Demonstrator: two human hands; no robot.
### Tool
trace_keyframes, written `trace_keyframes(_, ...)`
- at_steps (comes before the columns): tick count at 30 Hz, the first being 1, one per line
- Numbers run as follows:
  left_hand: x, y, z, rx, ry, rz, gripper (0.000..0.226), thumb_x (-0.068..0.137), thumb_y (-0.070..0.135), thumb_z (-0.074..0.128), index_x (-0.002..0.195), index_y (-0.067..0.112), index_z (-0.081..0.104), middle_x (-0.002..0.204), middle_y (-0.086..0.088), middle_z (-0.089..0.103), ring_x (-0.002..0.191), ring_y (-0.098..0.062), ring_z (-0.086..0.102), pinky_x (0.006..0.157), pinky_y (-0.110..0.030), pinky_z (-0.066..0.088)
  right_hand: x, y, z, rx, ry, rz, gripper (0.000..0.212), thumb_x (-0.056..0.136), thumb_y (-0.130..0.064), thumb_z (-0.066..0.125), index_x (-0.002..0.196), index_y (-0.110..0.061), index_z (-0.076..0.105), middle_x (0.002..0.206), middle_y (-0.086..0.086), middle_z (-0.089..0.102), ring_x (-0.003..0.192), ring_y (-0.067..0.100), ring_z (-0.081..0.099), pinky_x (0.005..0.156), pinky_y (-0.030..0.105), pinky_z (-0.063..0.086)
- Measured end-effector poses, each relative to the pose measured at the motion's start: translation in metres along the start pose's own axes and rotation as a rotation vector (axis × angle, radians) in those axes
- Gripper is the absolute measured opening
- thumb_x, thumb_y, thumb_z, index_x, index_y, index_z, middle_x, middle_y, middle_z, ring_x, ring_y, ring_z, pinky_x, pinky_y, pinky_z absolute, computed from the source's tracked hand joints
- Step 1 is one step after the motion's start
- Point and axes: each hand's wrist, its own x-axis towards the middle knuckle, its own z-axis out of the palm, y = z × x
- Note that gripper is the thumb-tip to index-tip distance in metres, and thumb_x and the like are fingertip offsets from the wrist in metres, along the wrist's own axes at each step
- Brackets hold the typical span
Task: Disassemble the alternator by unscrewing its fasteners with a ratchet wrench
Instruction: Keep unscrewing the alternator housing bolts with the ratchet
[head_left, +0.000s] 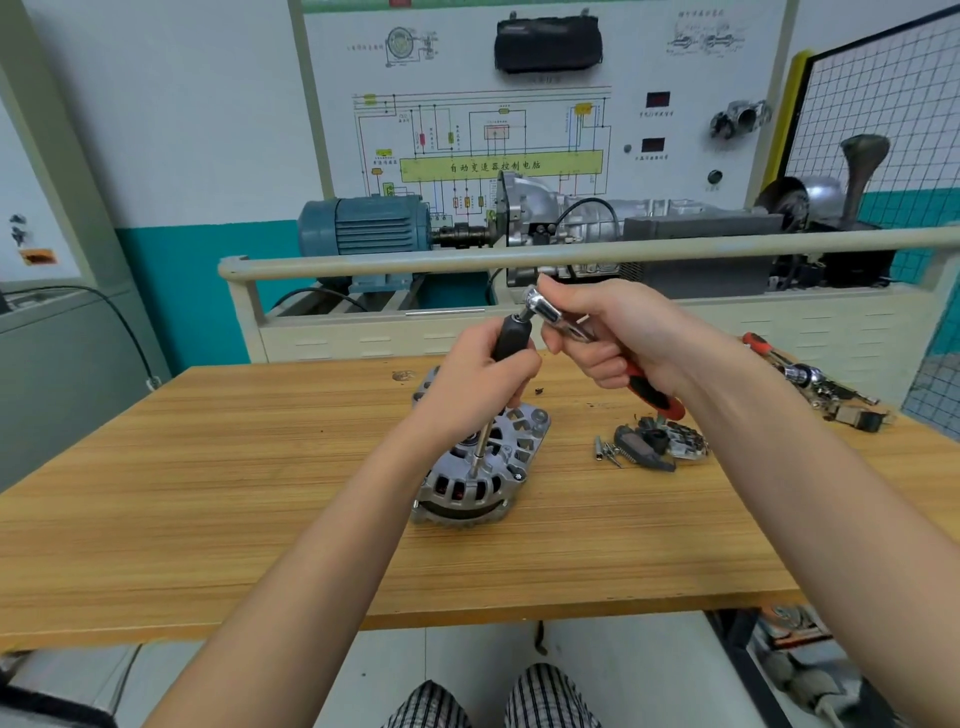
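A: Where's the alternator (480, 457)?

B: On the wooden table (208, 493), near the middle, just in front of the person. It lies flat with its vented housing face up, so its shaft axis runs up and down.

A: And the wrench?

B: The ratchet (587, 338) is held above the alternator. Its chrome head is at the upper left, and its red and black handle slants down to the right, towards the loose parts (657, 441) on the table. So its long axis runs diagonally, head high, handle low.

A: What joins it to the alternator?

B: A black driver handle (511, 338) sits under the ratchet head, with a thin metal shaft (482, 441) below it. Together they stand nearly upright, leaning a little to the right at the top. The shaft's tip meets the near side of the alternator's top face.

A: The hands?

B: The left hand (472, 384) is curled round the black handle, gripping it. The right hand (618, 338) is wrapped round the ratchet, fingers closed over its neck and upper grip, with the red end sticking out below the palm.

A: Anything else on the table?

B: A few small screws (605, 452) lie just left of the loose parts. A second ratchet (795, 369) lies near the far right edge, among other small metal pieces.
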Motion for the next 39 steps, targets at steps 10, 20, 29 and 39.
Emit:
trace_keyframes(10, 0.000, -0.001, -0.001, -0.060, 0.001, 0.002, 0.012, 0.080, 0.012, 0.058, 0.074, 0.008, 0.048, 0.058, -0.004, 0.043, 0.051, -0.015, 0.042, 0.053, -0.027, 0.040, 0.011, -0.027, 0.004, -0.319, 0.081, 0.134, 0.058, 0.093, -0.056, 0.046, 0.055, -0.013, 0.044, 0.036, -0.006, 0.026, 0.031, 0.010, 0.017, 0.034, 0.015, 0.016)
trace_keyframes(20, 0.003, -0.006, -0.007, -0.250, -0.054, 0.007, 0.030, 0.090, -0.002, 0.058, 0.065, 0.015, 0.055, 0.044, 0.006, 0.039, 0.038, -0.009, 0.034, 0.042, -0.020, 0.035, 0.011, -0.021, 0.003, -0.369, -0.055, -0.094, 0.065, 0.094, -0.061, 0.037, 0.061, -0.011, 0.062, 0.040, -0.004, 0.040, 0.035, 0.010, 0.032, 0.036, 0.018, 0.030)
trace_keyframes(29, 0.002, -0.017, -0.006, -0.275, 0.140, 0.002, 0.034, 0.091, 0.002, 0.059, 0.062, 0.012, 0.045, 0.044, 0.008, 0.038, 0.037, -0.008, 0.031, 0.039, -0.018, 0.029, -0.013, -0.006, -0.031, -0.266, -0.154, -0.137, 0.047, 0.074, -0.053, 0.062, 0.095, -0.012, 0.070, 0.066, 0.006, 0.066, 0.053, 0.015, 0.059, 0.049, 0.023, 0.050)
trace_keyframes(39, -0.004, -0.022, -0.020, -0.322, 0.116, 0.017, 0.037, 0.088, 0.001, 0.061, 0.058, 0.015, 0.046, 0.044, 0.007, 0.038, 0.037, -0.009, 0.031, 0.040, -0.021, 0.029, 0.001, 0.036, 0.013, 0.935, 0.162, -0.323, 0.016, 0.076, -0.027, 0.067, 0.074, -0.012, 0.071, 0.077, 0.004, 0.065, 0.076, 0.016, 0.062, 0.074, 0.026, 0.054)
